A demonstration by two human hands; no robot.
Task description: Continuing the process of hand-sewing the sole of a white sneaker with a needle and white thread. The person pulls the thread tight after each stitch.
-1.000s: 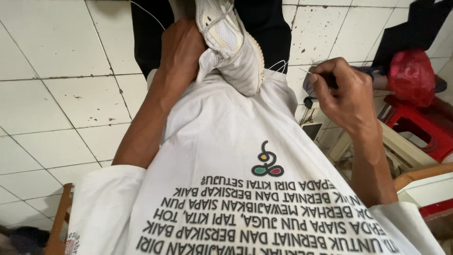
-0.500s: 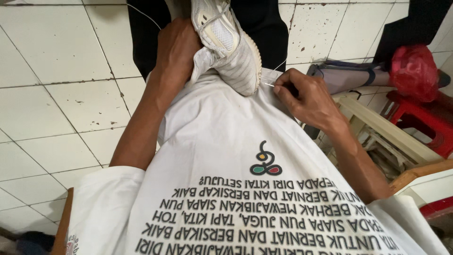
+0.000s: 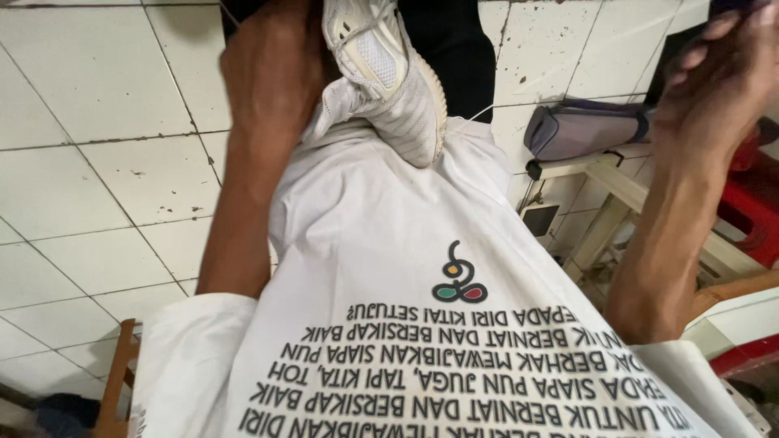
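**Shoe stitching: thread pull-out stroke**

Near: white shirt point(image 3: 389, 268) with dark print, draped over the lap. Just beyond: white shoe point(image 3: 389, 73) propped sole-up at the shirt's top edge. Left hand point(image 3: 272, 73) clasped around the shoe, fingers hidden behind it. Thin thread point(image 3: 479, 112) leaving the shoe's right side. Right hand point(image 3: 718, 77) raised at upper right, blurred; fingers curled, grip contents impossible to tell. Judged step: drawing a stitch taut. Next move calls for a steady shoe and a return to the seam. Far: tiled floor point(image 3: 97, 97), grey pouch point(image 3: 584, 130).

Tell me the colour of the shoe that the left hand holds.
The shoe is white, with a mesh upper; the head view shows it best.
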